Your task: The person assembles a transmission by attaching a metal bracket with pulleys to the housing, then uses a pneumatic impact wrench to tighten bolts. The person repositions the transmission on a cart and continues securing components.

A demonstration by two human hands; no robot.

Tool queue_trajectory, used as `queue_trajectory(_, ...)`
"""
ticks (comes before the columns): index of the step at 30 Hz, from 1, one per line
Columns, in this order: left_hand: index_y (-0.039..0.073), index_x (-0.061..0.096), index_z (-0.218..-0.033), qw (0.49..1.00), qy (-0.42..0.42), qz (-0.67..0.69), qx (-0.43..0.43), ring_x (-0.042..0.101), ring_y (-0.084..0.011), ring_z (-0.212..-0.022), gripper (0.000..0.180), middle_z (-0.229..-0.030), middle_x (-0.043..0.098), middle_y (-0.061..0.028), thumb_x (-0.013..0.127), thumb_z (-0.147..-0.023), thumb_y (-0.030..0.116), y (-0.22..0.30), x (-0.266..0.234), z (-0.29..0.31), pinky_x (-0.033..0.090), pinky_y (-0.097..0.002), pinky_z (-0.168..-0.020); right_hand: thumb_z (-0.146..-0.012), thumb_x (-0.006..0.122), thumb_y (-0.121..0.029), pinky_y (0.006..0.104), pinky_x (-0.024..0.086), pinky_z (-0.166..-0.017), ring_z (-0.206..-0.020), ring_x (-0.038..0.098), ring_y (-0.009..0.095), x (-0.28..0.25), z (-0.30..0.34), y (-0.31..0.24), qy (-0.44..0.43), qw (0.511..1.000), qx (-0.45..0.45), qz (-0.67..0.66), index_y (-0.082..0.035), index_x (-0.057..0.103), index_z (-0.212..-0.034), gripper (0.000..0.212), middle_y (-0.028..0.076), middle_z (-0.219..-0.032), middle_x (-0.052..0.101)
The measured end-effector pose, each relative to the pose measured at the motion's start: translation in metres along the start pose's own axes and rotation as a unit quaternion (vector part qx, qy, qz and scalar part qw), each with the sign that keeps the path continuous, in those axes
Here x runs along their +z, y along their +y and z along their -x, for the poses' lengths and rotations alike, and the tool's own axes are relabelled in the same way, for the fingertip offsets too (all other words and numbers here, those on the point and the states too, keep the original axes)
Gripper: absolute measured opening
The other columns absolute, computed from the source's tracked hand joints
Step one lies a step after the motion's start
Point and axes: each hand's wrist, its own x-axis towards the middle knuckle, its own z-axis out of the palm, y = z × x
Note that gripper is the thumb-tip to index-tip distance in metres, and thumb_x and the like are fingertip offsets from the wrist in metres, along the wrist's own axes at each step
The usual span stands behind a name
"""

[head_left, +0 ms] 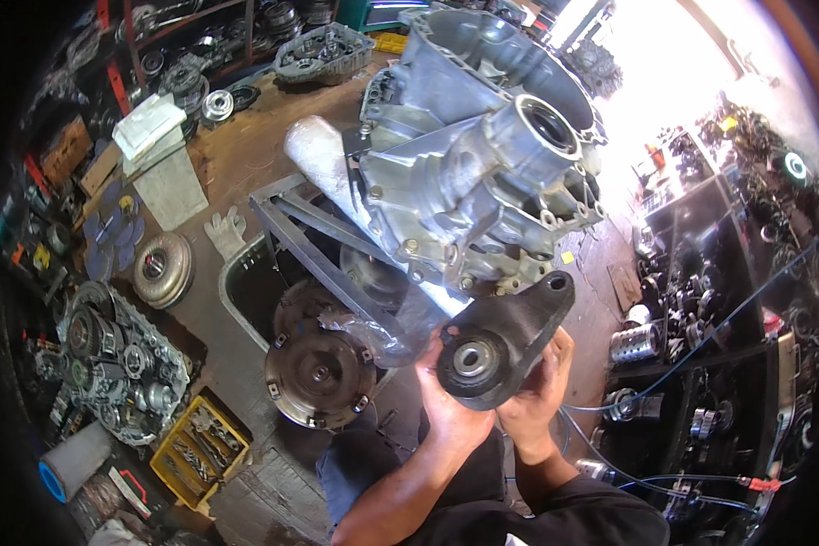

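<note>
Both my hands hold a black transmission mount point(526, 323), with a round bushing and metal sleeve at its lower left and a bolt hole at its upper right. My left hand point(448, 414) grips it from beneath the bushing end, fingers partly hidden. Along its right edge, my right hand point(544, 382) is wrapped, with some fingers behind the part. Just beyond the mount stands a large silver transmission housing point(446, 182), propped on a grey metal frame point(323, 250). A gap between mount and housing cannot be judged.
A torque converter point(323, 375) sits left of my hands beside a black tub point(237, 300). Farther left are another converter point(162, 270), an opened gear assembly point(123, 364) and a yellow tray point(168, 466). Shelves of parts point(692, 337) line the right, with a blue hose point(692, 366) across them.
</note>
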Motion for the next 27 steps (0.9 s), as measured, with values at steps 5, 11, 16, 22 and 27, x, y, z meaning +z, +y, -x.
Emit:
queue_trajectory(5,0.013,0.057,-0.119,0.995,-0.030,-0.082,0.052,0.061,-0.0155,-0.111,0.031,-0.115,0.063,-0.0016,0.049,-0.102,0.038,-0.003,-0.005,0.008,0.049,-0.0332,-0.097,-0.062,0.089,-0.015,0.0406,0.050,-0.092,-0.110,0.057,0.033,-0.002,0.002,-0.009,0.025,0.998,0.057,-0.027,0.002,0.063,-0.119,0.064,0.021,-0.129,0.053)
queue_trajectory(11,0.010,0.049,-0.136,0.792,-0.107,-0.553,0.236,0.057,-0.0175,-0.121,0.045,-0.129,0.058,-0.0052,0.045,-0.104,0.041,0.002,-0.023,0.010,0.047,-0.0347,-0.102,-0.065,0.090,-0.016,0.0377,0.051,-0.089,-0.107,0.060,0.029,-0.007,0.010,-0.012,0.015,0.991,0.096,-0.096,0.001,0.063,-0.125,0.068,0.020,-0.128,0.056)
queue_trajectory(16,0.010,0.054,-0.132,0.969,-0.062,-0.214,0.106,0.059,-0.0218,-0.116,0.051,-0.125,0.062,-0.0070,0.045,-0.101,0.050,0.008,-0.017,0.004,0.048,-0.0395,-0.100,-0.074,0.082,-0.002,0.0263,0.054,-0.072,-0.078,0.065,0.016,-0.006,0.014,-0.018,-0.043,0.956,0.160,-0.244,0.003,0.058,-0.135,0.066,0.013,-0.120,0.070)
queue_trajectory(22,0.006,0.061,-0.127,0.970,0.003,-0.196,0.146,0.065,-0.0252,-0.107,0.053,-0.117,0.068,-0.0126,0.056,-0.097,0.050,0.008,-0.005,0.002,0.053,-0.0389,-0.094,-0.077,0.081,-0.004,0.0304,0.055,-0.070,-0.074,0.066,0.023,-0.001,0.011,-0.020,-0.035,0.985,0.106,-0.134,0.004,0.059,-0.133,0.061,0.015,-0.113,0.071)
queue_trajectory(27,0.007,0.055,-0.132,0.971,-0.053,-0.195,0.129,0.059,-0.0220,-0.115,0.049,-0.125,0.062,-0.0076,0.040,-0.101,0.043,0.010,-0.002,0.006,0.045,-0.0388,-0.104,-0.080,0.078,-0.005,0.0346,0.054,-0.069,-0.074,0.066,0.028,0.004,0.015,-0.016,-0.012,0.980,0.108,-0.164,0.004,0.058,-0.132,0.056,0.016,-0.096,0.068)
